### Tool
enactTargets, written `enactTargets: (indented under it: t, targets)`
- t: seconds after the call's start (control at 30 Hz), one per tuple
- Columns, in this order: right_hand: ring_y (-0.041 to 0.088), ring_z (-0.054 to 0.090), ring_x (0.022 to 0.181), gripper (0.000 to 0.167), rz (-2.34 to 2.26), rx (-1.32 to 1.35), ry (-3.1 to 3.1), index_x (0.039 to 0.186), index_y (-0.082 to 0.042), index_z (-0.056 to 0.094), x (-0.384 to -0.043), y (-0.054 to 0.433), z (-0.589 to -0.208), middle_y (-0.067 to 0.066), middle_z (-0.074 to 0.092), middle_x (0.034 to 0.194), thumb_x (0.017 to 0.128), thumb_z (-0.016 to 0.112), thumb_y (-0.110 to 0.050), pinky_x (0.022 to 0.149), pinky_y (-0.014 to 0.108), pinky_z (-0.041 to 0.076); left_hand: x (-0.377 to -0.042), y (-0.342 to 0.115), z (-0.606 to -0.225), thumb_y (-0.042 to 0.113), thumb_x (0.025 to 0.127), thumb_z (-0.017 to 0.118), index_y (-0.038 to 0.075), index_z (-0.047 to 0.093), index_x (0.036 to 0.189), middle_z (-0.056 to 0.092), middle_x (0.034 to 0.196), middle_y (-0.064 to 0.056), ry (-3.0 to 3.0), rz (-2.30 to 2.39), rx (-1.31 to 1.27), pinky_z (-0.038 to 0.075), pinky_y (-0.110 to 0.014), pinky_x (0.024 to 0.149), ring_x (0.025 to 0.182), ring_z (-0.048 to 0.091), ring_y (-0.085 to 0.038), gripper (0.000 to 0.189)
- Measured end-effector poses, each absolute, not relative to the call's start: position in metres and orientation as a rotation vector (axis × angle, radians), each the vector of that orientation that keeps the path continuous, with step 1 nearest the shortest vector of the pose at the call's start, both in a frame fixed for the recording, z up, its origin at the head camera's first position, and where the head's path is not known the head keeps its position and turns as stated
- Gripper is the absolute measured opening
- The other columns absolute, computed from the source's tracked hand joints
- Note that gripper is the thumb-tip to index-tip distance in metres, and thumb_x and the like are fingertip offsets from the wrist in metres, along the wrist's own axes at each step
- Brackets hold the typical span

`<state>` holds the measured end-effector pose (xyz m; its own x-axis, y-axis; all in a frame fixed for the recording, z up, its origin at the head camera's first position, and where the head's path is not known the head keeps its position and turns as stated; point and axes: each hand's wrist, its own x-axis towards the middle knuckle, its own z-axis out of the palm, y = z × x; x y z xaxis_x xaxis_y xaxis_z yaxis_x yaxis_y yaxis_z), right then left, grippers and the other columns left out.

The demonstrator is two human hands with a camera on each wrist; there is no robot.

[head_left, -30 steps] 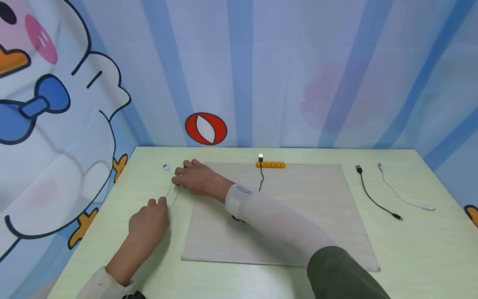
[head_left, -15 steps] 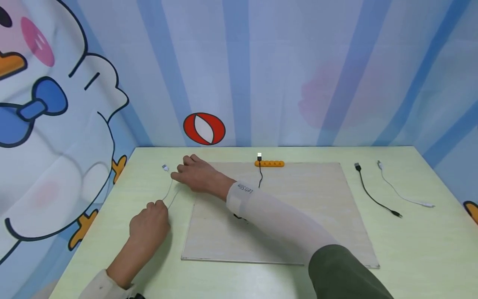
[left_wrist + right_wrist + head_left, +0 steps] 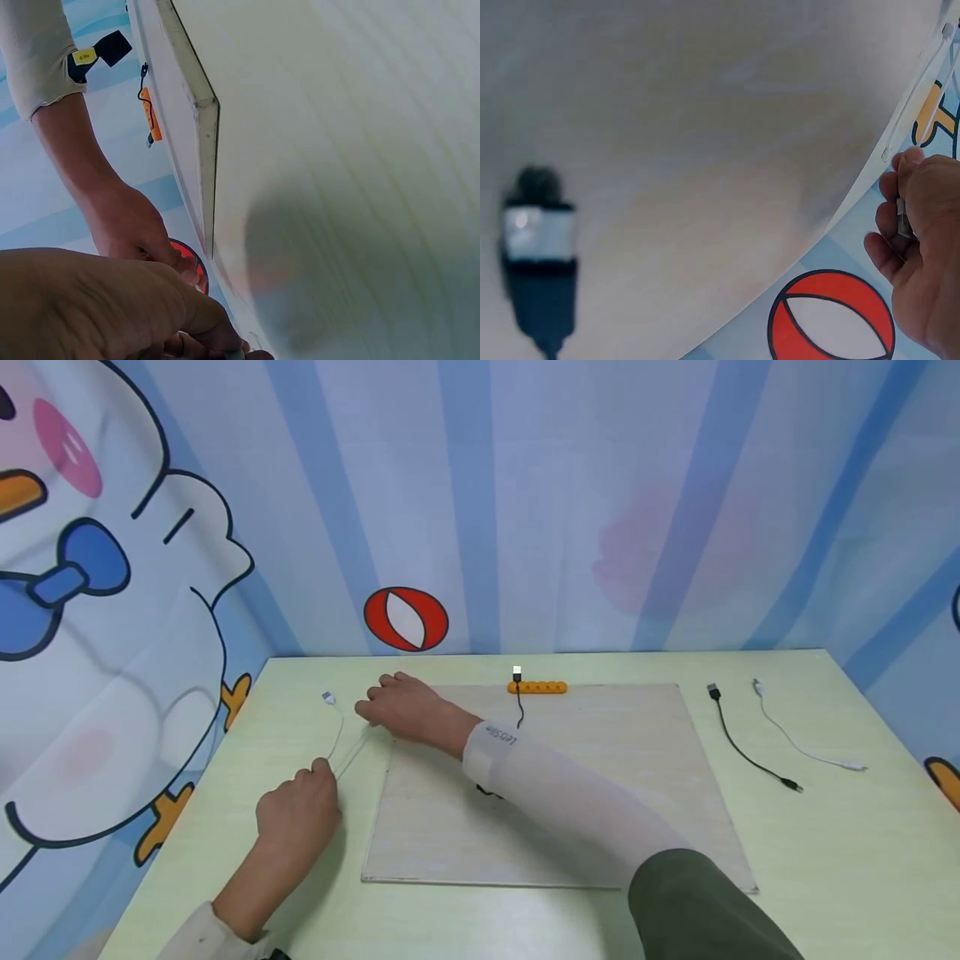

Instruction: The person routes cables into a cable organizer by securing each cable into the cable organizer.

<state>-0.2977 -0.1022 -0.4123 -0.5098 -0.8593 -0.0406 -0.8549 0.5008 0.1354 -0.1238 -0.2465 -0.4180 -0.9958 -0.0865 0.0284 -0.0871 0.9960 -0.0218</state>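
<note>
A thin white USB cable (image 3: 342, 727) runs between my hands at the left of the table, its USB plug (image 3: 328, 697) lying beyond them. My left hand (image 3: 300, 810) pinches the cable low down, close over the tabletop. Farther back, my right hand (image 3: 405, 706) grips the cable's other end; in the right wrist view its metal-tipped plug (image 3: 904, 221) shows between the fingers. The stretch between the hands looks fairly straight. In the left wrist view, my left fingertips (image 3: 232, 345) are partly cut off at the bottom edge.
A beige board (image 3: 600, 810) lies mid-table, crossed by my right sleeve. An orange cable holder (image 3: 543, 687) at its far edge holds a black USB cable (image 3: 519, 706), partly hidden by the sleeve. Another black cable (image 3: 738, 750) and a white cable (image 3: 795, 743) lie at the right.
My right hand has shifted slightly right, drawing the white cable between the hands straighter. My left hand has stayed nearly in place.
</note>
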Motion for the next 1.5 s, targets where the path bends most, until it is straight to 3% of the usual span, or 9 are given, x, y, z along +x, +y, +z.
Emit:
enactTargets:
  t: [0.2, 0.43, 0.87, 1.2, 1.5]
  targets:
    - [0.022, 0.068, 0.123, 0.021, 0.028, 1.638, -2.796, 0.131, -0.015, 0.076, -0.307, -0.091, -0.411, 0.005, 0.078, 0.127, 0.118, 0.060, -0.019, 0.113, 0.033, 0.052, -0.125, -0.249, -0.427, 0.006, 0.107, 0.063, -0.003, 0.053, 0.094, 0.060, 0.076, -0.016, -3.068, 0.059, 0.093, 0.049, -0.045, 0.050, 0.058, 0.065, -0.031, 0.019]
    - [0.021, 0.066, 0.111, 0.022, 0.242, 1.672, -2.843, 0.122, -0.007, 0.080, -0.318, -0.082, -0.410, 0.012, 0.078, 0.120, 0.116, 0.058, -0.005, 0.104, 0.030, 0.053, -0.121, -0.237, -0.409, 0.005, 0.106, 0.066, -0.005, 0.051, 0.091, 0.057, 0.075, -0.016, -3.101, 0.111, 0.088, 0.047, -0.042, 0.049, 0.055, 0.059, -0.027, 0.023]
    - [0.015, 0.062, 0.098, 0.014, 0.454, 1.596, -2.969, 0.117, -0.007, 0.076, -0.322, -0.058, -0.402, 0.006, 0.079, 0.112, 0.114, 0.069, -0.019, 0.089, 0.024, 0.049, -0.121, -0.234, -0.412, 0.001, 0.104, 0.064, -0.002, 0.050, 0.085, 0.057, 0.072, -0.015, -3.086, 0.047, 0.035, 0.050, -0.046, 0.048, 0.055, 0.062, -0.028, 0.024]
    - [0.019, 0.062, 0.101, 0.016, 0.571, 1.646, -2.937, 0.115, -0.005, 0.082, -0.327, -0.038, -0.396, 0.007, 0.077, 0.107, 0.113, 0.067, -0.010, 0.095, 0.026, 0.052, -0.124, -0.229, -0.412, -0.001, 0.100, 0.069, -0.002, 0.051, 0.086, 0.059, 0.071, -0.014, -3.057, 0.044, -0.036, 0.050, -0.044, 0.047, 0.054, 0.062, -0.026, 0.024]
    - [0.023, 0.069, 0.117, 0.022, 0.517, 1.610, -2.962, 0.128, -0.006, 0.082, -0.329, -0.022, -0.400, 0.009, 0.081, 0.127, 0.114, 0.064, -0.007, 0.112, 0.033, 0.057, -0.130, -0.225, -0.430, -0.002, 0.097, 0.068, 0.003, 0.049, 0.084, 0.059, 0.069, -0.013, -2.960, 0.025, -0.097, 0.048, -0.044, 0.047, 0.053, 0.062, -0.026, 0.024]
